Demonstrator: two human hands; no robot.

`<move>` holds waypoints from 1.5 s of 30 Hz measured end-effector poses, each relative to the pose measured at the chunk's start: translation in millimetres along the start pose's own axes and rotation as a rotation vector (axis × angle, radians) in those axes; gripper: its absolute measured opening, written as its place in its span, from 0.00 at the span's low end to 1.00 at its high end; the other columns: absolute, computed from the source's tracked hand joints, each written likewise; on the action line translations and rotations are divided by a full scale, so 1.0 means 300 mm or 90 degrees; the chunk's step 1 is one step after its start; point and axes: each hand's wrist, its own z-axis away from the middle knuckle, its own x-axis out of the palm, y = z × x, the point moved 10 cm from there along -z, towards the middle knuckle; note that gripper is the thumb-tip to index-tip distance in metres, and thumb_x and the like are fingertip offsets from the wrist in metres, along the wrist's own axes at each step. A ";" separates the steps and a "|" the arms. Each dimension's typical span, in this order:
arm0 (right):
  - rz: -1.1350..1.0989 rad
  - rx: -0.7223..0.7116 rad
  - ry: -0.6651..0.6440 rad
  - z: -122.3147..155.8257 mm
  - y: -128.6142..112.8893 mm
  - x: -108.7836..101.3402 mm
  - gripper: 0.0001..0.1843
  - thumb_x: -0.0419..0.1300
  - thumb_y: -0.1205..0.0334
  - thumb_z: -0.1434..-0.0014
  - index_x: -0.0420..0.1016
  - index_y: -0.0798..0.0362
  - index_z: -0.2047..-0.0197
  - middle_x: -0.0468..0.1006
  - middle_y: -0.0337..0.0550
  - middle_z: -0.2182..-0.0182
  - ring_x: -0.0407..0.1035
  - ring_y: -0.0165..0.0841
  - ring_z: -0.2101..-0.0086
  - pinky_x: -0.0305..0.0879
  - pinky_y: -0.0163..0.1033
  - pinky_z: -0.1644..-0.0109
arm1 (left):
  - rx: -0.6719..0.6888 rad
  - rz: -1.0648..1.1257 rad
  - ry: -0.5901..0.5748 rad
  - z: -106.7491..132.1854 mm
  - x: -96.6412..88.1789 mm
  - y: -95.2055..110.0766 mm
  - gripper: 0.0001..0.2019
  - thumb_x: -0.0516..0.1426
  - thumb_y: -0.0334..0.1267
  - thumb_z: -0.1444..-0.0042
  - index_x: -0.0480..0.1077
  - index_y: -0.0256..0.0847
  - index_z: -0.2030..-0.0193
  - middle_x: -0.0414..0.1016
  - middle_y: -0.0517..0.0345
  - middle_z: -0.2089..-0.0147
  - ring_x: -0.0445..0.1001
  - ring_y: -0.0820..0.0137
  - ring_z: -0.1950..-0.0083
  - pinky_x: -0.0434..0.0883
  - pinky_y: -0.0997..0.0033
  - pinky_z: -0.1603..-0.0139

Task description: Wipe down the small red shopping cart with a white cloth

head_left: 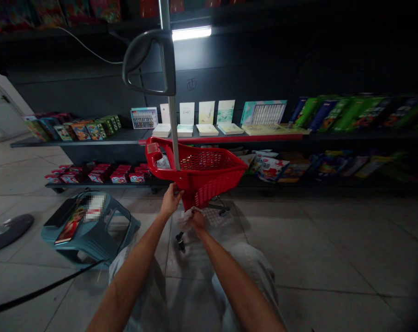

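Dim shelves line the tiled floor. My left hand clasps the red cart at its near corner, seemingly to steady it; my right hand, fingers closed, bunches a white cloth just under it.

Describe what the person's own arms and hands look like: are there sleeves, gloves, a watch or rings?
The left arm and right arm are bare; no sleeve edge is in view. The left hand and right hand wear no gloves. No watch, bracelet or ring shows, though the fingers are too small to be sure. Light grey trousers cover the knees.
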 end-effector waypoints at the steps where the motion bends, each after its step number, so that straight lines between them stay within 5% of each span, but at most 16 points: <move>1: 0.002 0.010 0.006 0.000 0.012 -0.004 0.10 0.60 0.67 0.49 0.81 0.56 0.65 0.85 0.54 0.63 0.79 0.39 0.60 0.71 0.38 0.53 | -0.004 -0.002 -0.005 -0.002 0.003 -0.003 0.15 0.61 0.40 0.37 0.66 0.43 0.46 0.80 0.50 0.47 0.81 0.66 0.51 0.77 0.63 0.48; 9: -0.029 -0.037 0.035 -0.027 -0.087 -0.038 0.11 0.60 0.65 0.50 0.80 0.55 0.64 0.84 0.47 0.65 0.76 0.37 0.65 0.71 0.37 0.57 | -0.044 -0.034 0.003 -0.023 -0.004 -0.017 0.14 0.62 0.41 0.37 0.66 0.43 0.48 0.80 0.52 0.50 0.81 0.66 0.53 0.77 0.64 0.48; 18: -0.116 -0.301 0.257 -0.015 -0.447 -0.300 0.25 0.55 0.66 0.43 0.76 0.54 0.43 0.79 0.53 0.47 0.73 0.42 0.46 0.69 0.47 0.38 | -0.052 -0.017 0.030 -0.027 -0.019 -0.020 0.15 0.58 0.34 0.37 0.66 0.41 0.44 0.80 0.49 0.45 0.80 0.66 0.48 0.76 0.63 0.44; 24: -0.043 -0.403 0.254 0.040 -0.588 -0.351 0.29 0.52 0.67 0.35 0.68 0.52 0.32 0.70 0.55 0.35 0.62 0.43 0.33 0.58 0.54 0.27 | -0.047 -0.081 -0.001 -0.003 0.001 -0.010 0.15 0.58 0.32 0.37 0.67 0.43 0.44 0.81 0.50 0.47 0.80 0.64 0.47 0.75 0.62 0.42; 34: 0.014 -0.416 0.187 0.082 -0.585 -0.276 0.36 0.53 0.63 0.33 0.54 0.57 0.23 0.56 0.60 0.27 0.48 0.45 0.25 0.51 0.56 0.23 | -0.017 -0.048 -0.015 0.026 0.007 0.020 0.21 0.58 0.28 0.45 0.67 0.43 0.44 0.81 0.52 0.48 0.80 0.65 0.50 0.75 0.63 0.45; 40: 0.009 -0.315 0.173 0.039 -0.488 -0.244 0.28 0.56 0.62 0.33 0.69 0.59 0.32 0.73 0.63 0.40 0.68 0.49 0.37 0.65 0.55 0.32 | -0.016 -0.039 0.004 0.024 -0.008 0.036 0.19 0.58 0.28 0.44 0.66 0.43 0.45 0.80 0.51 0.47 0.80 0.67 0.50 0.74 0.64 0.43; 45: -0.011 -0.338 0.190 0.046 -0.534 -0.291 0.25 0.58 0.61 0.34 0.73 0.57 0.36 0.76 0.58 0.42 0.70 0.47 0.39 0.67 0.52 0.32 | -0.035 -0.078 0.008 0.024 -0.025 0.027 0.17 0.59 0.31 0.41 0.66 0.43 0.45 0.81 0.51 0.48 0.80 0.65 0.51 0.75 0.63 0.45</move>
